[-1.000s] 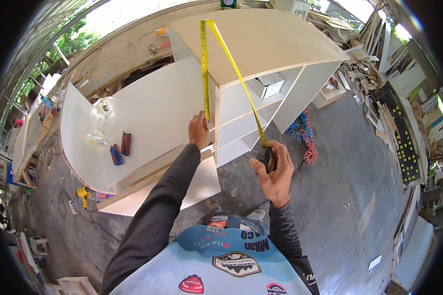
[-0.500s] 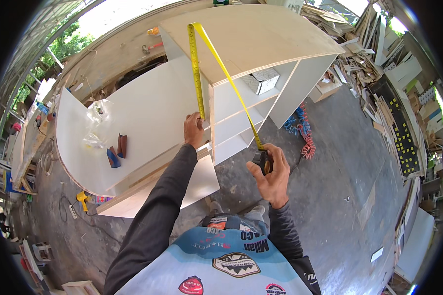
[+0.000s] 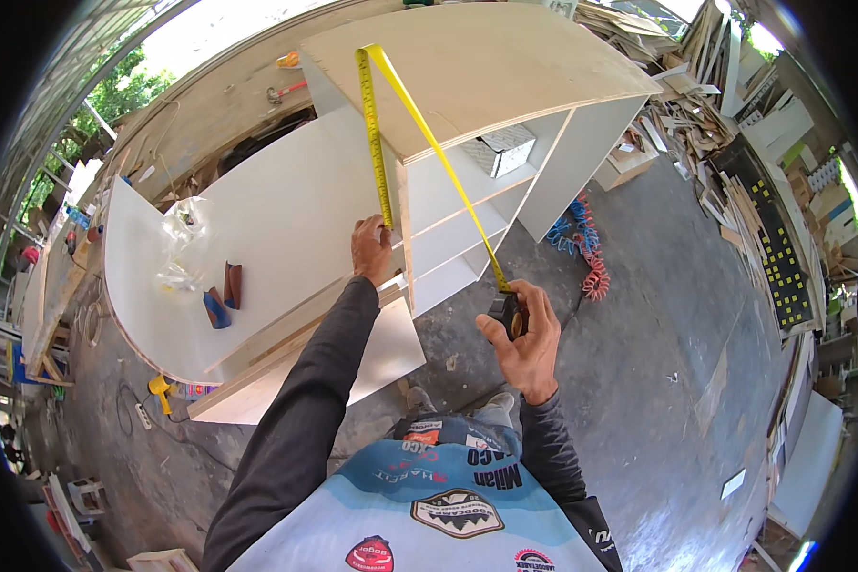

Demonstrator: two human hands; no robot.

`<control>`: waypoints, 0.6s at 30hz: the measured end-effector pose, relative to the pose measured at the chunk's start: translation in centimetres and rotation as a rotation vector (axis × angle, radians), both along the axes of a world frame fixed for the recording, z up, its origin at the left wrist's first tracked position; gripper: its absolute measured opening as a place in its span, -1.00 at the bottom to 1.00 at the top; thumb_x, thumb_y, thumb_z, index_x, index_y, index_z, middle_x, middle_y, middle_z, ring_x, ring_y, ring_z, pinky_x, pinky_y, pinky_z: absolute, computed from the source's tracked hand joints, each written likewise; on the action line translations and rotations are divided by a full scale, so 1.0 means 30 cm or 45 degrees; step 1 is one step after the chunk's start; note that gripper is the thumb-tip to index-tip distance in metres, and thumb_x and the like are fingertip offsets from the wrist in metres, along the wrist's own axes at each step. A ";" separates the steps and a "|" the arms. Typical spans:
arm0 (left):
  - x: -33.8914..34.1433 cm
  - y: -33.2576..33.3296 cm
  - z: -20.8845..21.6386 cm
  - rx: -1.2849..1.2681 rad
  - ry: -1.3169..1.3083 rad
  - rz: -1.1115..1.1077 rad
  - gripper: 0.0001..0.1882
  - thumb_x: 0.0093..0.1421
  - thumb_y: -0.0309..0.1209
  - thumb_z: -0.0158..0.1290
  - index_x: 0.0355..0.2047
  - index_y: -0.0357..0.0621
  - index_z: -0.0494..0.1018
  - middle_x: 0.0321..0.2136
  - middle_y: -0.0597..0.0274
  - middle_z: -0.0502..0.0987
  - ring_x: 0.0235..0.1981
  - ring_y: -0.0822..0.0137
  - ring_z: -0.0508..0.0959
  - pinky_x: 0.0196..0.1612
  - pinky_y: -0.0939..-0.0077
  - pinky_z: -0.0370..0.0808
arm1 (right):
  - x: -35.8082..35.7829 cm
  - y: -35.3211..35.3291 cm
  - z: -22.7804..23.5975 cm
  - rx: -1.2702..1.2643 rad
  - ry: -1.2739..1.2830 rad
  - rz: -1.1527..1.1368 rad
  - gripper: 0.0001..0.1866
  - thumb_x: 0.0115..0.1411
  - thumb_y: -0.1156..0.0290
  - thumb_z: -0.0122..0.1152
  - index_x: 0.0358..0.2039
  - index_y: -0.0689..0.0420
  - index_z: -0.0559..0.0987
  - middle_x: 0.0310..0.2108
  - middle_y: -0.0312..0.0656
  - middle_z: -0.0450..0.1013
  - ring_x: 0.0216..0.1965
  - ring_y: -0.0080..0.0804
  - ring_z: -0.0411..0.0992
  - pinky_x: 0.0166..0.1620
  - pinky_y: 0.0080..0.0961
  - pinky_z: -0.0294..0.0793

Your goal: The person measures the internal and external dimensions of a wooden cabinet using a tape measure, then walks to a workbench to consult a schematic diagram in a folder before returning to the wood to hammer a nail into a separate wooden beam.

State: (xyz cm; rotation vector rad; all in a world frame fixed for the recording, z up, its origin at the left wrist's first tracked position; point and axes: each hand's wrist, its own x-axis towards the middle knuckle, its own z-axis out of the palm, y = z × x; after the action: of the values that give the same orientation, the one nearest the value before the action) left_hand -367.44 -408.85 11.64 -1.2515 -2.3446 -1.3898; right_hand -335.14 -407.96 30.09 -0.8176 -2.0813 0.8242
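My right hand (image 3: 529,341) grips the black case of a tape measure (image 3: 508,313), out over the floor to the right. From the case the yellow blade runs up and away, folds over above the cabinet's plywood top, and comes back down to my left hand (image 3: 372,250). My left fingers pinch the blade's end beside the edge of the wooden cabinet (image 3: 486,71), above its white curved panel (image 3: 286,205). The cabinet's shelves, open toward the right, hold a marbled box (image 3: 505,150).
Two sanding pieces, one blue (image 3: 216,310) and one brown (image 3: 233,285), lie on the white panel near clear plastic bags (image 3: 186,221). Coiled red and blue air hose (image 3: 591,257) lies on the floor. A yellow power tool (image 3: 161,391) is at lower left; scrap wood (image 3: 705,143) piles up at right.
The view has shifted slightly, so the cabinet sits a little further left. Both hands keep their hold on the tape measure, and the blade stays folded the same way.
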 end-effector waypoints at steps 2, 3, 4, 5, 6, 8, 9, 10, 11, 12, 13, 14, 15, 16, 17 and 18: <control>0.000 0.000 0.002 -0.013 -0.004 0.000 -0.89 0.11 -0.58 0.14 -0.32 -0.21 0.51 -0.33 0.10 0.61 -0.17 0.02 0.53 -0.07 0.13 0.45 | 0.000 0.000 -0.006 0.002 0.001 -0.005 -0.47 0.01 0.24 0.45 -0.06 0.25 0.51 -0.29 -0.04 0.47 -0.34 -0.18 0.51 -0.23 -0.33 0.51; -0.002 -0.002 -0.001 -0.017 -0.011 -0.002 -0.89 0.11 -0.58 0.14 -0.32 -0.21 0.51 -0.32 0.10 0.61 -0.16 0.02 0.52 -0.06 0.13 0.45 | -0.003 -0.002 -0.008 -0.001 0.000 -0.005 -0.46 0.01 0.24 0.46 -0.06 0.25 0.51 -0.28 -0.04 0.47 -0.34 -0.17 0.52 -0.23 -0.33 0.52; -0.002 -0.003 -0.005 -0.021 -0.018 -0.003 -0.89 0.11 -0.58 0.14 -0.31 -0.21 0.50 -0.32 0.10 0.61 -0.16 0.01 0.52 -0.06 0.13 0.45 | -0.006 -0.004 -0.010 -0.003 -0.002 -0.006 -0.46 0.01 0.24 0.46 -0.06 0.24 0.51 -0.27 -0.04 0.47 -0.33 -0.17 0.52 -0.22 -0.32 0.52; -0.002 -0.004 -0.005 -0.020 -0.005 0.001 -0.88 0.11 -0.58 0.14 -0.31 -0.21 0.50 -0.32 0.10 0.61 -0.16 0.01 0.52 -0.06 0.13 0.45 | -0.004 -0.006 -0.010 -0.019 -0.003 -0.010 -0.47 0.01 0.24 0.46 -0.06 0.24 0.51 -0.27 -0.04 0.47 -0.32 -0.17 0.53 -0.22 -0.32 0.52; -0.002 -0.004 -0.006 -0.019 0.007 0.005 -0.88 0.11 -0.58 0.14 -0.30 -0.21 0.50 -0.31 0.10 0.61 -0.16 0.01 0.52 -0.06 0.13 0.45 | -0.003 -0.008 -0.009 -0.034 -0.003 -0.013 -0.47 0.01 0.24 0.46 -0.06 0.24 0.51 -0.27 -0.03 0.48 -0.32 -0.16 0.53 -0.21 -0.33 0.52; -0.001 -0.004 -0.008 -0.020 0.024 0.015 -0.86 0.11 -0.58 0.14 -0.29 -0.21 0.51 -0.30 0.10 0.60 -0.15 0.01 0.51 -0.06 0.13 0.45 | 0.000 -0.010 -0.013 -0.040 0.000 -0.015 -0.47 0.01 0.24 0.46 -0.06 0.23 0.51 -0.27 -0.03 0.47 -0.32 -0.16 0.53 -0.21 -0.32 0.52; -0.002 -0.003 -0.009 -0.021 0.030 0.020 -0.86 0.11 -0.58 0.14 -0.28 -0.21 0.51 -0.30 0.10 0.60 -0.15 0.01 0.51 -0.06 0.13 0.45 | 0.001 -0.008 -0.019 -0.031 0.005 -0.013 -0.47 0.01 0.24 0.46 -0.06 0.23 0.51 -0.27 -0.04 0.47 -0.32 -0.16 0.52 -0.22 -0.32 0.52; -0.002 -0.003 -0.010 -0.022 0.036 0.025 -0.85 0.12 -0.58 0.14 -0.27 -0.21 0.51 -0.29 0.10 0.60 -0.15 0.01 0.51 -0.06 0.13 0.45 | 0.003 -0.007 -0.023 -0.021 0.009 -0.012 -0.47 0.01 0.24 0.46 -0.06 0.23 0.51 -0.27 -0.04 0.47 -0.33 -0.17 0.52 -0.22 -0.32 0.52; 0.005 -0.001 -0.006 -0.020 0.031 0.020 -0.85 0.12 -0.58 0.14 -0.27 -0.21 0.51 -0.29 0.10 0.60 -0.15 0.01 0.51 -0.06 0.13 0.45 | 0.007 -0.007 -0.024 -0.024 0.008 -0.017 -0.47 0.02 0.24 0.46 -0.05 0.23 0.51 -0.28 -0.04 0.46 -0.33 -0.17 0.51 -0.23 -0.32 0.51; 0.011 0.001 -0.002 -0.019 0.027 0.013 -0.85 0.13 -0.58 0.14 -0.26 -0.21 0.51 -0.29 0.10 0.60 -0.15 0.01 0.51 -0.06 0.13 0.45 | 0.011 -0.006 -0.024 -0.026 0.007 -0.023 -0.47 0.02 0.25 0.46 -0.05 0.22 0.50 -0.29 -0.05 0.46 -0.34 -0.17 0.50 -0.23 -0.32 0.51; 0.019 0.005 0.002 -0.017 0.022 0.006 -0.84 0.13 -0.58 0.14 -0.25 -0.22 0.51 -0.29 0.10 0.60 -0.15 0.01 0.51 -0.06 0.14 0.45 | 0.017 -0.006 -0.026 -0.028 0.006 -0.030 -0.47 0.02 0.25 0.46 -0.05 0.22 0.50 -0.30 -0.05 0.45 -0.35 -0.18 0.50 -0.24 -0.32 0.50; 0.014 0.003 0.000 -0.013 -0.005 0.004 -0.86 0.14 -0.57 0.14 -0.26 -0.22 0.50 -0.29 0.10 0.59 -0.14 0.01 0.50 -0.05 0.13 0.44 | 0.017 -0.006 -0.028 -0.041 0.013 -0.022 -0.47 0.02 0.25 0.46 -0.05 0.22 0.50 -0.30 -0.06 0.44 -0.37 -0.18 0.48 -0.25 -0.33 0.49; 0.011 -0.001 -0.002 -0.008 -0.032 0.002 -0.87 0.14 -0.57 0.13 -0.27 -0.22 0.49 -0.30 0.10 0.59 -0.14 0.00 0.49 -0.04 0.13 0.42 | 0.020 -0.006 -0.031 -0.054 0.020 -0.014 -0.46 0.01 0.24 0.46 -0.05 0.22 0.50 -0.31 -0.06 0.43 -0.38 -0.19 0.47 -0.26 -0.33 0.48; 0.009 -0.005 -0.004 -0.004 -0.059 0.000 -0.88 0.15 -0.56 0.13 -0.28 -0.22 0.48 -0.30 0.10 0.58 -0.14 0.00 0.47 -0.03 0.12 0.41 | 0.025 -0.003 -0.034 -0.067 0.027 -0.007 -0.46 0.01 0.24 0.45 -0.05 0.22 0.50 -0.32 -0.07 0.42 -0.39 -0.20 0.45 -0.28 -0.33 0.48; 0.005 -0.009 -0.007 -0.006 -0.095 -0.002 -0.89 0.17 -0.55 0.13 -0.27 -0.23 0.48 -0.31 0.11 0.58 -0.15 0.04 0.50 -0.05 0.17 0.42 | 0.035 0.000 -0.035 -0.060 0.034 -0.008 -0.46 0.01 0.24 0.45 -0.05 0.22 0.49 -0.33 -0.07 0.42 -0.40 -0.20 0.44 -0.29 -0.34 0.47; 0.002 -0.017 -0.011 -0.008 -0.131 -0.003 -0.90 0.19 -0.55 0.13 -0.26 -0.23 0.48 -0.31 0.12 0.58 -0.17 0.09 0.52 -0.06 0.21 0.44 | 0.047 0.002 -0.037 -0.053 0.040 -0.008 -0.46 0.01 0.24 0.45 -0.05 0.22 0.49 -0.33 -0.07 0.41 -0.42 -0.20 0.43 -0.30 -0.34 0.46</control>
State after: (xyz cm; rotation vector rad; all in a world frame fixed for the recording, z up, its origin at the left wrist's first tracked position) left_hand -367.39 -409.38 11.30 -1.2124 -2.4164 -1.4821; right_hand -333.71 -407.91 29.00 -0.8279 -2.0389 0.8743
